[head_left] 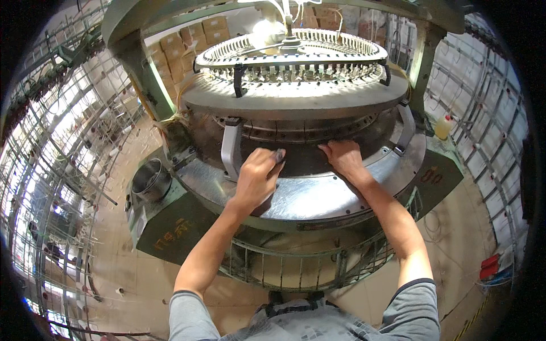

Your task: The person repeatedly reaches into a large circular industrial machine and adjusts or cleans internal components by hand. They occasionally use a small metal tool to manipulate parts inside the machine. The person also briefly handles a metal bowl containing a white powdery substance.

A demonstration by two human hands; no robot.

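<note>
Before me stands a large circular knitting machine, with a shiny metal ring plate (318, 196) around its dark inner bed (307, 161). My left hand (257, 173) is closed above the bed, just right of a grey upright bracket (231, 149). Between its fingertips shows a small dark thing (278, 155), too small to name. My right hand (344, 159) reaches to the back of the bed, below the slotted cylinder band (304, 134). Its fingers are curled together at the dark surface; whatever they hold, if anything, is hidden.
A metal pot (151, 181) sits on the machine's green left base. Overhead is a thick round plate (296, 102) under a lit ring of yarn feeders (293, 59). A second bracket (405, 129) rises at right. A curved guard rail (301, 267) runs below. Yarn racks flank both sides.
</note>
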